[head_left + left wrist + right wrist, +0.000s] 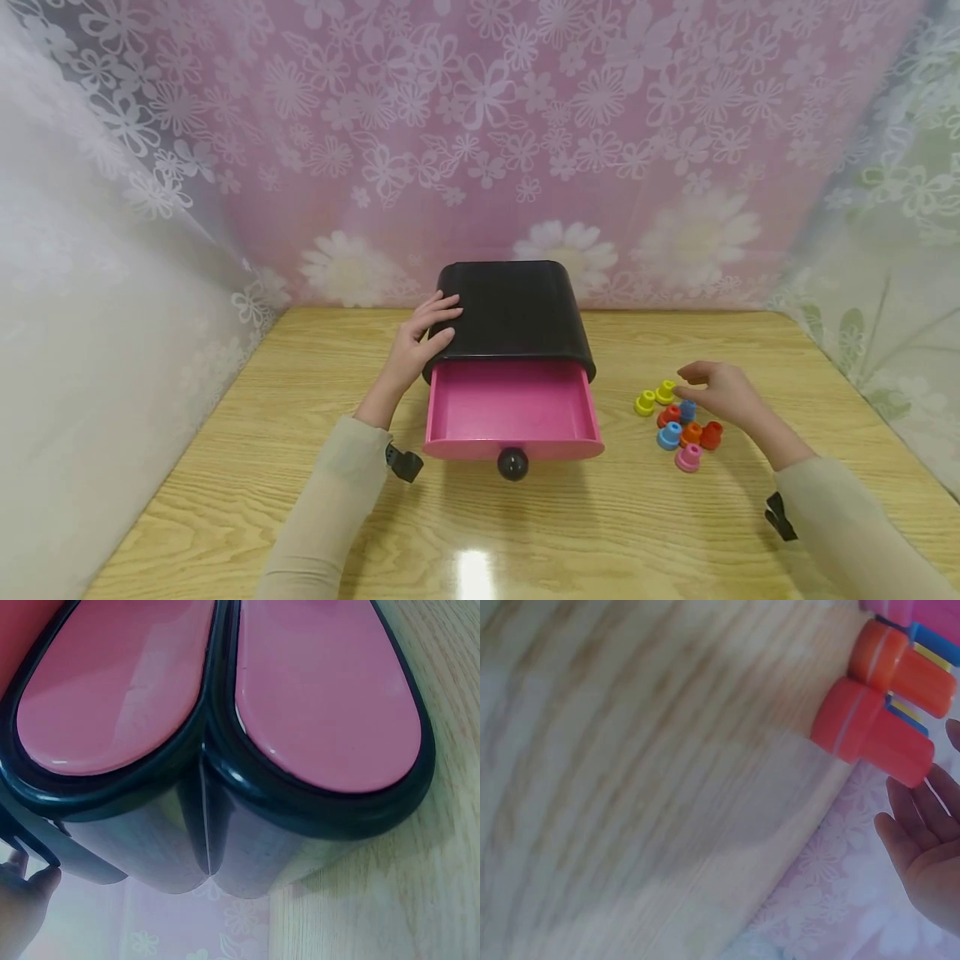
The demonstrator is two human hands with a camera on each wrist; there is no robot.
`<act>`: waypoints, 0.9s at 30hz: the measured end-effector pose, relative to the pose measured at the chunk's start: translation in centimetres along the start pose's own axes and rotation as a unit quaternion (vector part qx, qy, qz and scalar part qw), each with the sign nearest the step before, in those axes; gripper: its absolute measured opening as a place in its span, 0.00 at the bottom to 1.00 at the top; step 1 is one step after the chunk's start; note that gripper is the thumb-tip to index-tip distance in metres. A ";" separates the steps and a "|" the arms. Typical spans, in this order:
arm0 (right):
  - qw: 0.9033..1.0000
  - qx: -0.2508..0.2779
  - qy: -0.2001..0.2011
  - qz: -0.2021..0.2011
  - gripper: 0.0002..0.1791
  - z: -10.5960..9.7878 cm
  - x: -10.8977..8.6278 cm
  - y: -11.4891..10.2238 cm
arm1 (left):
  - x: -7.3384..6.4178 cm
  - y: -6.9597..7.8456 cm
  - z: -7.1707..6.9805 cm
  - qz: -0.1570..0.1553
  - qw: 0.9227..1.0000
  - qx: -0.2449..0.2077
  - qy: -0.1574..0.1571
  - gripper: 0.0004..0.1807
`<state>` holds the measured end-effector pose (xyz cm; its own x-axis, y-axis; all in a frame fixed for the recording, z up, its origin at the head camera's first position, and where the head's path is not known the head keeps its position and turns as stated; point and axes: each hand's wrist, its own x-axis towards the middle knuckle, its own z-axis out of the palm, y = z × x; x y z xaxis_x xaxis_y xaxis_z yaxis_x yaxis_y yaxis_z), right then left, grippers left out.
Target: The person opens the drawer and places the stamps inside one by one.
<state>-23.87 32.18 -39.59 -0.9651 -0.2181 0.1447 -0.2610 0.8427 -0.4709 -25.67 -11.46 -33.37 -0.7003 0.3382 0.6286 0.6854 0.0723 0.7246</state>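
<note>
A black drawer box (pixel 517 312) stands mid-table, and its pink drawer (pixel 517 404) is pulled out toward me, bare inside, with a round black knob (pixel 513 464). My left hand (pixel 408 346) rests on the box's upper left edge with extended fingers. Over on the right, my right hand (pixel 722 393) hovers at a cluster of small stepped plastic pegs, holding nothing, its fingers loosely bent. Among them are a yellow peg (pixel 665 392), a light blue peg (pixel 670 436), a red peg (pixel 874 731), an orange peg (pixel 901 667) and a pink peg (pixel 688 457).
The wood-grain table (pixel 360 517) bears the box and the pegs. Behind it hangs a pink floral curtain (pixel 487 150), with pale curtains (pixel 97 317) at the sides. In the left wrist view, pink oval fronts (pixel 330 697) sit in black frames.
</note>
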 end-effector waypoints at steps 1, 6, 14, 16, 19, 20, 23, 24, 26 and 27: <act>1.000 0.002 -0.003 0.000 0.23 0.1 0.1 0.2 | 0.0 0.0 0.0 -0.001 1.000 -0.001 0.001 0.17; 1.000 0.001 -0.012 -0.007 0.22 0.7 0.7 0.5 | -0.1 0.0 0.0 0.000 1.000 -0.004 0.003 0.17; 1.000 -0.009 -0.014 -0.012 0.20 1.1 1.4 0.5 | 0.0 0.1 0.0 -0.001 1.000 -0.001 0.002 0.17; 1.000 -0.011 -0.019 -0.010 0.20 1.2 1.5 0.5 | 0.0 0.1 0.1 0.002 1.000 -0.002 0.003 0.17; 1.000 -0.013 -0.021 -0.008 0.19 1.4 1.6 0.6 | 0.1 0.0 0.0 0.007 1.000 -0.002 0.003 0.17; 1.000 -0.013 -0.021 -0.006 0.18 1.5 1.6 0.6 | 0.1 0.0 0.0 0.009 1.000 -0.003 0.003 0.17; 1.000 -0.008 -0.025 -0.001 0.17 1.6 1.7 0.6 | 0.2 0.0 0.0 0.011 1.000 -0.004 0.001 0.17; 1.000 -0.007 -0.027 0.001 0.17 1.6 1.8 0.6 | 0.2 0.0 0.0 0.011 1.000 -0.005 0.000 0.17; 1.000 -0.008 -0.028 0.003 0.15 1.5 1.9 0.6 | 0.1 -0.1 0.0 0.011 1.000 -0.005 0.000 0.17; 1.000 -0.008 -0.026 0.004 0.15 1.4 2.0 0.6 | 0.1 -0.1 0.0 0.012 1.000 -0.004 0.001 0.17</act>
<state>-25.97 31.51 -40.83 -0.9669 -0.2367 0.0947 -0.2535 0.8524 -0.4574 -25.78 -11.43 -33.36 -0.6848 0.3377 0.6458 0.6997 0.0569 0.7122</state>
